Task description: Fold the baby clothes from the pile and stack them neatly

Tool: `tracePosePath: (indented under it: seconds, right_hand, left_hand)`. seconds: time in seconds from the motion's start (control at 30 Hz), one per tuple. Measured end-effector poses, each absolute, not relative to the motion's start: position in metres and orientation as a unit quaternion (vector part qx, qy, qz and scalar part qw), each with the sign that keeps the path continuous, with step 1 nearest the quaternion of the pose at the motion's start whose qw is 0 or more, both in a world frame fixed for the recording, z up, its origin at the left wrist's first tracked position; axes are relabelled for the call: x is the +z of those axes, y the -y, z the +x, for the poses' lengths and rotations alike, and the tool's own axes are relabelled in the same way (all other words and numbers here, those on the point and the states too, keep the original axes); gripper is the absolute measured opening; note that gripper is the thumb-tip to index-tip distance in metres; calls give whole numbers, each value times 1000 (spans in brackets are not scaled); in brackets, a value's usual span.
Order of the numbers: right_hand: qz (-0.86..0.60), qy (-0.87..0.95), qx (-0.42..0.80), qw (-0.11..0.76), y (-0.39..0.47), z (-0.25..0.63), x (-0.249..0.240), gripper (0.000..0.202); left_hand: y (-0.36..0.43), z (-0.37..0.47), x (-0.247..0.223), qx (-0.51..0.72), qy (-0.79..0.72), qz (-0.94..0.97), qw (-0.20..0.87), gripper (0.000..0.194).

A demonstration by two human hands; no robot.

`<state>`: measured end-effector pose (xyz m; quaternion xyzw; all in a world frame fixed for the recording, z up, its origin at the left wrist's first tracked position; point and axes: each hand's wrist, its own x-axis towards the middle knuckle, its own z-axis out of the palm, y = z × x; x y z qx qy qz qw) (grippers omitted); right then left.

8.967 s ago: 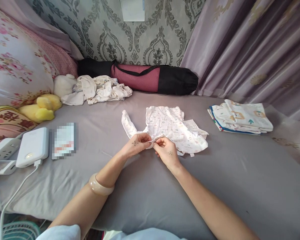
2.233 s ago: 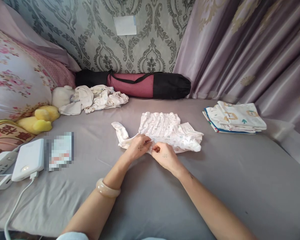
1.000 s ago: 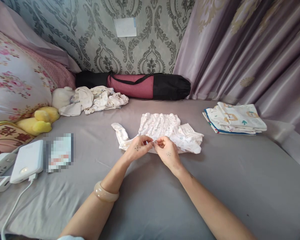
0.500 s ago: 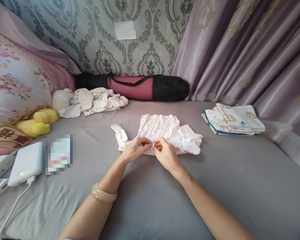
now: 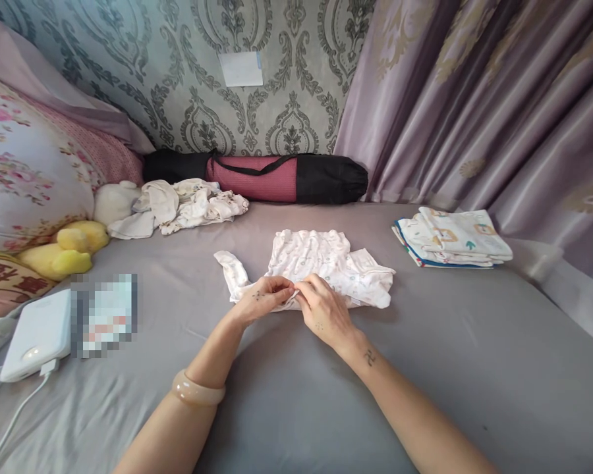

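Note:
A small white baby shirt (image 5: 311, 253) with a pale print lies on the grey bed sheet, one sleeve bent out to the left and the other side spread to the right. At its near edge my left hand (image 5: 267, 297) pinches the fabric between thumb and fingers. Right beside it, my right hand (image 5: 323, 306) is closed on the same edge, its fingertips almost meeting the left ones. The bit of cloth between the fingertips is mostly hidden.
Folded printed cloths (image 5: 452, 237) are stacked at the right. Crumpled clothes (image 5: 188, 205) lie back left, before a black and pink rolled bag (image 5: 257, 176). A yellow plush toy (image 5: 62, 250), a white power bank (image 5: 39, 336) with a cable, and a blurred packet (image 5: 107, 316) are at left.
Both hands have shifted slightly along the shirt's near edge, and my right hand has turned more palm-down over it. The whole view has moved a little.

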<state>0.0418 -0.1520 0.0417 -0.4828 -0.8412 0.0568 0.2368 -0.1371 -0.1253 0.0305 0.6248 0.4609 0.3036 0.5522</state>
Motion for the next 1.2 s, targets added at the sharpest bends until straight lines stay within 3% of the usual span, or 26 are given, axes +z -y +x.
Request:
tracePosePath:
  seconds: [0.4,0.67,1.2]
  right_hand:
    - [-464,860,19,212,151,43,40,9]
    - [-474,850,-6,228,150,42,35,8]
    - [-469,857,13,213,151,42,37,14]
  left_hand:
    - [127,-132,32,294,-503,604,544,26]
    - [127,-132,32,322,-436,611,577,26]
    - [124,-138,30,228,-453,737,446,31]
